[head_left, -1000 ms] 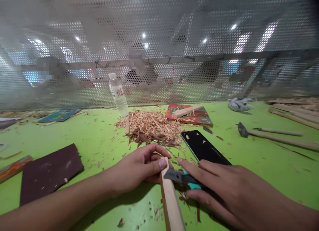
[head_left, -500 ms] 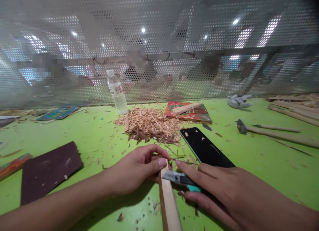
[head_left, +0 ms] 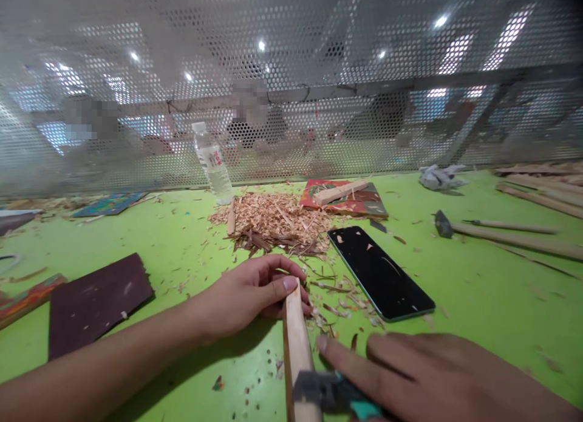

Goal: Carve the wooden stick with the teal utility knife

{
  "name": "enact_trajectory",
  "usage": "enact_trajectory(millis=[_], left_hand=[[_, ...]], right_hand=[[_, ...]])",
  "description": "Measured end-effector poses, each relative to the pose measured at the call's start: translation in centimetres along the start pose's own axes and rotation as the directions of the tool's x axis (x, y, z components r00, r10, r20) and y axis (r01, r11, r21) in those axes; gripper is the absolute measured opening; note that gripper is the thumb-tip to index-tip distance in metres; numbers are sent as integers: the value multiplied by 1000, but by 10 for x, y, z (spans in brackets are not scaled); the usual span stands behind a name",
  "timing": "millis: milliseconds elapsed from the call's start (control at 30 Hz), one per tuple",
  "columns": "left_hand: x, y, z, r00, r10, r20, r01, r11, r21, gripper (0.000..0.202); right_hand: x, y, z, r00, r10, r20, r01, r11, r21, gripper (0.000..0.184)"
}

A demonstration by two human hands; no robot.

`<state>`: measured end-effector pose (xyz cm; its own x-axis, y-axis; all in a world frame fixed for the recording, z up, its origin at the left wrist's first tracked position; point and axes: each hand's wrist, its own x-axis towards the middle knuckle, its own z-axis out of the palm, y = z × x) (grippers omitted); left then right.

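My left hand [head_left: 268,291] grips the far end of a pale wooden strip [head_left: 298,331], thumb on top and fingers curled round its side. The strip runs toward me and off the bottom edge. My right hand [head_left: 423,373] is closed round a utility knife [head_left: 325,390] with a teal and black body, index finger stretched along it. Its blurred front end lies across the near part of the strip. Beside my right hand, a black smartphone [head_left: 381,273] rests on the green table with a few wood chips on its screen.
Beyond my hands is a heap of wood shavings [head_left: 277,218], with a water bottle [head_left: 213,167] behind it. A hammer [head_left: 501,234] lies at right, dark sandpaper [head_left: 100,303] at left. A wood block [head_left: 341,192] sits on a red board. A perforated metal screen [head_left: 291,149] stands behind.
My right hand has drawn the knife along the strip toward me, from near my left thumb to the near part. The phone is now fully uncovered. My left hand keeps its grip.
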<state>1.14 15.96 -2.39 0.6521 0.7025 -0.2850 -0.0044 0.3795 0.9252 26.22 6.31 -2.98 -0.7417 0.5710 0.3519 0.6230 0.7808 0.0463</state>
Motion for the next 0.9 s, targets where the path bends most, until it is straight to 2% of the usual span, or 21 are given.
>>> enact_trajectory(millis=[100,233,500,700,900], left_hand=[[1,-2,1,1000,27,-7,-27,999,47,36],[2,-4,2,998,67,-10,-66,993,97,34],[-1,-9,4,997,74,-9,-73,996,50,39],[3,-15,2,996,93,11,-93,994,55,45],[-2,-15,5,997,78,-11,-77,994,79,39]], right_hand=[[6,7,-1,992,124,29,-124,992,12,48],[11,11,2,981,174,87,-178,983,39,48],[6,10,4,987,129,98,-133,991,32,53],[5,9,4,993,94,75,-92,995,-22,48],[3,6,3,995,78,64,-77,997,-14,46]])
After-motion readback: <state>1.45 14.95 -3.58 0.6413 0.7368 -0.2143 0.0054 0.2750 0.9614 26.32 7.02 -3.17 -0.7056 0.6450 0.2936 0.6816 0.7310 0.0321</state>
